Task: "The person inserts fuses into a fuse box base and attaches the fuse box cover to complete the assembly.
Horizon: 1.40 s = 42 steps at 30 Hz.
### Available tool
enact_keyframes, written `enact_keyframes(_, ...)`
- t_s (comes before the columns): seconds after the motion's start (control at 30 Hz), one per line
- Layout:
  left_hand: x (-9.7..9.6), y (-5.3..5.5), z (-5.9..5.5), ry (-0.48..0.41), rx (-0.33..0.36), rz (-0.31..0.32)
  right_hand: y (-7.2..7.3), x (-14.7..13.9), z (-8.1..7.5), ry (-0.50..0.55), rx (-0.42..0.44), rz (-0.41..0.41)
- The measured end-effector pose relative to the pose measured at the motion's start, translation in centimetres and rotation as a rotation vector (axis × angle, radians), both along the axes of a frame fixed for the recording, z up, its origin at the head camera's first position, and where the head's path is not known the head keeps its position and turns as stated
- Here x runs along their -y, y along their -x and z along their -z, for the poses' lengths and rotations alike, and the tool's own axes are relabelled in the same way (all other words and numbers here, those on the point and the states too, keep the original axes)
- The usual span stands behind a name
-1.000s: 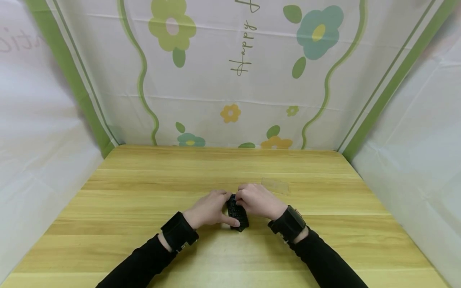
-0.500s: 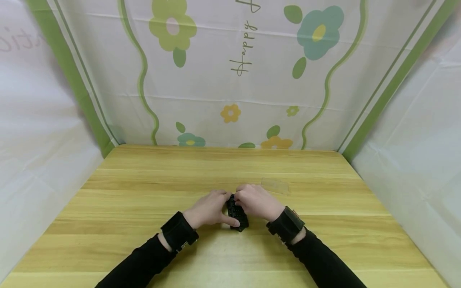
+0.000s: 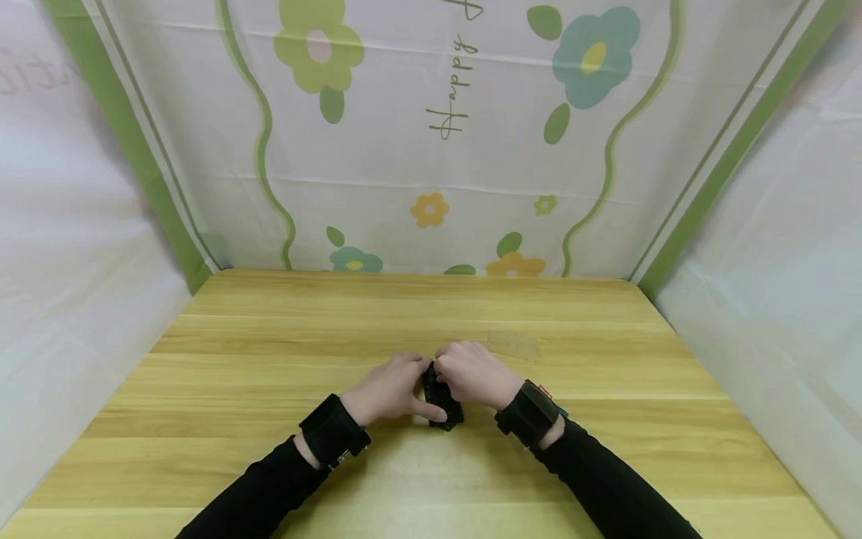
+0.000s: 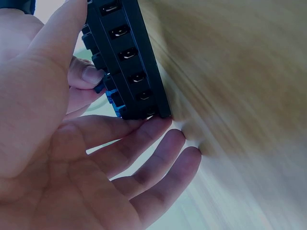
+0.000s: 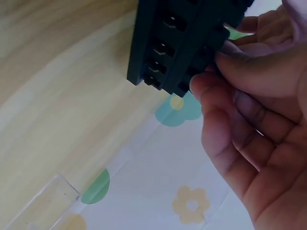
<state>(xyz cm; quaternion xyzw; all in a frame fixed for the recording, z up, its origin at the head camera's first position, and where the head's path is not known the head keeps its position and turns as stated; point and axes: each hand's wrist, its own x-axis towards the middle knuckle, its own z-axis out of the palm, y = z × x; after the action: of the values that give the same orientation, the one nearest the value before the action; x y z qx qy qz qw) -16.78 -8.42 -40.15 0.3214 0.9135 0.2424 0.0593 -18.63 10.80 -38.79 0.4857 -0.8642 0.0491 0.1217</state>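
Backdrop first: white cloth (image 3: 377, 142) printed with flowers and lettering, side sheets left and right, pale wood-grain table (image 3: 269, 337) below.

Black block (image 4: 125, 60): mid-table, between the two hands, long axis running away from the wearer. I can't tell whether its base sits flat on the wood. Row of windows down each side, metal showing inside. Reads to me as moulded plastic: light, stiff, not very slippery; the raised teeth along the top look the easiest part to damage. I'd take it by its two ends or the smooth base strip, keeping fingertips off the windows.

Left hand (image 3: 390, 389) does just that, thumb on the near end, forefinger and middle finger bent against the far end, the other two fingertips beside it by the wood. Right hand (image 3: 474, 374): thumb and forefinger pinch the toothed edge near the far end, remaining fingers curled in. Which small part sits between those tips, I can't see.

Clear plastic piece (image 3: 513, 345) lies beyond the right hand, apart from it, not obstructing. My main obstruction is the right fist, hiding the block's far end from the head camera.
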Motion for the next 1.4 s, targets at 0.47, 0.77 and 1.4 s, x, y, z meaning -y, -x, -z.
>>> enact_keyframes(0.47,0.0,0.1,-0.2,-0.019,-0.002,0.008,0.1,0.1,-0.2,0.01,0.027,-0.015)
enact_keyframes(0.77,0.1,0.1,-0.1,-0.011,-0.008,0.019,0.6,-0.2,-0.9,-0.042,0.145,-0.041)
enact_keyframes(1.4,0.3,0.2,0.1,-0.009,-0.005,0.017,2.5,1.6,-4.0,-0.274,0.356,-0.039)
